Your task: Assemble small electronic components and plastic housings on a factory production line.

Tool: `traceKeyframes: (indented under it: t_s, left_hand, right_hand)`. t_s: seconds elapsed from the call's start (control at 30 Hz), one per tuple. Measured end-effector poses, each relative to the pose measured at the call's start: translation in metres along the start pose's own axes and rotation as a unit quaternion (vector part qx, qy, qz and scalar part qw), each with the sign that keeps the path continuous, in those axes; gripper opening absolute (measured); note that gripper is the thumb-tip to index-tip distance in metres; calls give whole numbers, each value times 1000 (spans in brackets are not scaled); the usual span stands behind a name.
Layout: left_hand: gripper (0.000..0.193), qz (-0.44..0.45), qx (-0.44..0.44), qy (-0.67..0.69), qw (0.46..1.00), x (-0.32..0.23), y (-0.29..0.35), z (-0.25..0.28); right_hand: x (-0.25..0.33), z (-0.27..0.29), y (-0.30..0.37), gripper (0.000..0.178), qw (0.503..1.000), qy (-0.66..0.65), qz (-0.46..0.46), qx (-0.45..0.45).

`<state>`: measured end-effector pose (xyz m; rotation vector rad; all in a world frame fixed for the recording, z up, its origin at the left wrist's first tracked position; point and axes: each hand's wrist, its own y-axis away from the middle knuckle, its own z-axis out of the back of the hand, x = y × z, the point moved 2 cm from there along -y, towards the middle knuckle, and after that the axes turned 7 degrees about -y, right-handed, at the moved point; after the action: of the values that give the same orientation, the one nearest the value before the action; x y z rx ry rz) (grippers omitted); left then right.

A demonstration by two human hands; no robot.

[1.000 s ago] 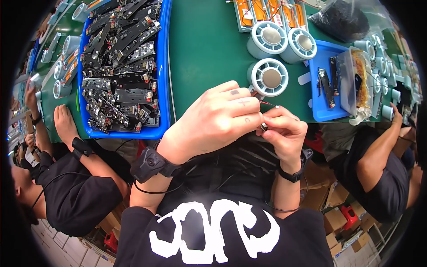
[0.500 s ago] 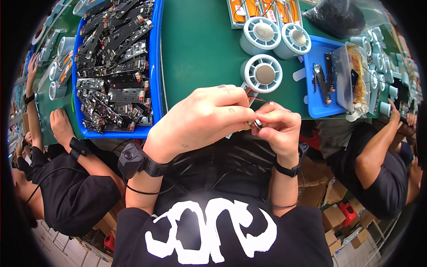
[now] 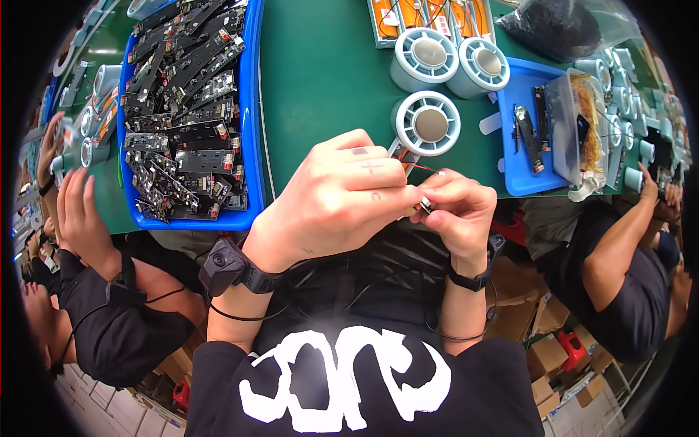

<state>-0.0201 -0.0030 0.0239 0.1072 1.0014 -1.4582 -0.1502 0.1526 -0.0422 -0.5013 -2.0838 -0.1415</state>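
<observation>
Hands meet just right of centre in the frame; between them sits a small dark part with a bright metallic face (image 3: 426,205), by the near edge of the smooth green counter (image 3: 320,87); too small to name surely. Right hand (image 3: 462,207): thumb and forefinger pinched on the part; left hand (image 3: 338,193): fingers curled in, tips close against it; knuckles hide what they grip, so I cannot tell. Just above, a pale blue plastic housing (image 3: 429,124), round, spoked like a wheel about a matte grey disc; thin red and dark wires (image 3: 419,167) run from below it toward the right fingers.

Handling, my judgement: the part looks very light, stiff, easily dropped; best taken by its edges with fingertips; wires likely soft, fragile at their joints; housing probably light, rigid, slightly slick, best held round its rim.

Materials: upper left, a glossy blue plastic tray (image 3: 254,109) heaped with narrow black circuit boards (image 3: 204,160), flat, hard-edged, beaded with components; right, a clear plastic box (image 3: 564,138), thin-walled.
</observation>
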Motion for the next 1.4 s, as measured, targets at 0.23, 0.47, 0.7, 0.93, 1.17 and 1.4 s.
traceKeyframes:
  t_s: [0.23, 0.47, 0.7, 0.93, 1.17, 1.4]
  left_hand:
    - [32, -18, -29, -14, 999, -1, -3, -3]
    - [30, 24, 21, -14, 999, 0, -3, 5]
    - [27, 27, 38, -14, 999, -2, -3, 6]
    - [24, 3, 23, 26, 999, 2, 0, 2]
    - [24, 0, 12, 14, 1000, 3, 1, 3]
    - [28, 63, -89, -100, 989, -16, 29, -2]
  right_hand:
    - [-3, 0, -2, 28, 1000, -1, 13, 7]
    - [-4, 0, -1, 28, 994, -106, -10, 23]
    - [-3, 0, -2, 28, 997, -71, -1, 34]
    - [0, 3, -5, 29, 995, -80, -21, 56]
    - [3, -1, -3, 26, 997, -61, -29, 38]
    - [62, -50, -23, 23, 910, 400, 107, -22]
